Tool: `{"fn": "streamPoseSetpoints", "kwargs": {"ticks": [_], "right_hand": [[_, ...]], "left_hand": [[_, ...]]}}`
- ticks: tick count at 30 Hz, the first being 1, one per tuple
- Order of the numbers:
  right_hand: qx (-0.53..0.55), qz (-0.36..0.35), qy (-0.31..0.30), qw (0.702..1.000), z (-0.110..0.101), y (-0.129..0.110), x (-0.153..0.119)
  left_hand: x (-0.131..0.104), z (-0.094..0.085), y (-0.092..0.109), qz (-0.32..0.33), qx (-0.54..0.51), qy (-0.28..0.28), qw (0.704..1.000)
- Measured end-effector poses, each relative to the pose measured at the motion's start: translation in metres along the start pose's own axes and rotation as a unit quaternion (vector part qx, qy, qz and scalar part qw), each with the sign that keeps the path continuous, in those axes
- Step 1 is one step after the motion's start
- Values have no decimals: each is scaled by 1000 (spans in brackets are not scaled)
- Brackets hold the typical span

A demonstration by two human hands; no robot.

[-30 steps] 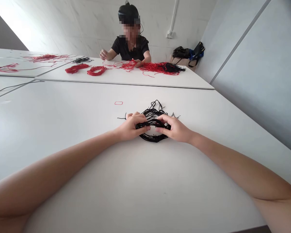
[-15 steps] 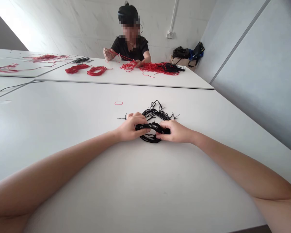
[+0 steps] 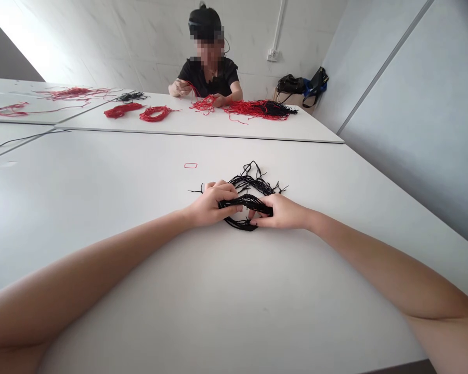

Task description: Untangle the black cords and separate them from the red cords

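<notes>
A looped bundle of black braided cords (image 3: 246,200) is held between my two hands just above the white table (image 3: 234,291). My left hand (image 3: 213,204) is closed round the left side of the bundle, thumb below and fingers on top. On the right side, my right hand (image 3: 283,211) grips the same cords, its thumb underneath and some fingers inside the loop. Loose cord ends and a small loop (image 3: 251,167) lie spread on the table beyond my fingers. Parts of the bundle are hidden by both hands.
Across the table a person (image 3: 208,70) in black handles red cords. Coiled red cords (image 3: 155,114) and a red-and-black cord pile (image 3: 257,108) lie on the far table. A small red rectangle outline (image 3: 191,165) is near my left hand. Bags (image 3: 302,85) sit at the back right.
My right fingers have shifted slightly on the black cords, and the held part of the bundle has turned a little. Across the table, the person's raised hand has come lower and inward.
</notes>
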State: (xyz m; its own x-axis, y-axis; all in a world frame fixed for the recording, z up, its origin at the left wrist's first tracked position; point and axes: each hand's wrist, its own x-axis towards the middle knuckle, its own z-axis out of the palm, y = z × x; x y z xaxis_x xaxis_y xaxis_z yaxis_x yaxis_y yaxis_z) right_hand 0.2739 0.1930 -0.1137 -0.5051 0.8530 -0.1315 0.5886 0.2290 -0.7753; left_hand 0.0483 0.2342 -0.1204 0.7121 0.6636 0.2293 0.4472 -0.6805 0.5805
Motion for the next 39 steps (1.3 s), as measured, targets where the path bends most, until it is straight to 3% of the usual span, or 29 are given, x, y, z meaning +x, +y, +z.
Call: {"fn": "streamPoseSetpoints", "kwargs": {"ticks": [4,10,14,21,25,30,35,39], "right_hand": [[17,3,10,1000,2,1,2],[38,-83,66,994,5,-1,2],[83,-71,44,993,0,-6,-3],[-12,6,-54,998,-8,-2,-3],[27,5,-17,999,-3,1,0],[77,-70,50,993,4,5,4],[138,-98,90,981,9,8,6],[107,-98,76,986,8,11,7]], "left_hand": [[0,0,-1,11,5,-5,1000],[-1,0,0,14,20,-39,999],[0,1,-1,5,16,-21,1000],[0,0,-1,-8,-5,-25,1000],[0,0,-1,-7,-7,-24,1000],[0,-3,2,-25,-6,-32,999],[-1,-4,4,-20,-9,-52,998],[0,-1,1,-23,3,-6,1000]]}}
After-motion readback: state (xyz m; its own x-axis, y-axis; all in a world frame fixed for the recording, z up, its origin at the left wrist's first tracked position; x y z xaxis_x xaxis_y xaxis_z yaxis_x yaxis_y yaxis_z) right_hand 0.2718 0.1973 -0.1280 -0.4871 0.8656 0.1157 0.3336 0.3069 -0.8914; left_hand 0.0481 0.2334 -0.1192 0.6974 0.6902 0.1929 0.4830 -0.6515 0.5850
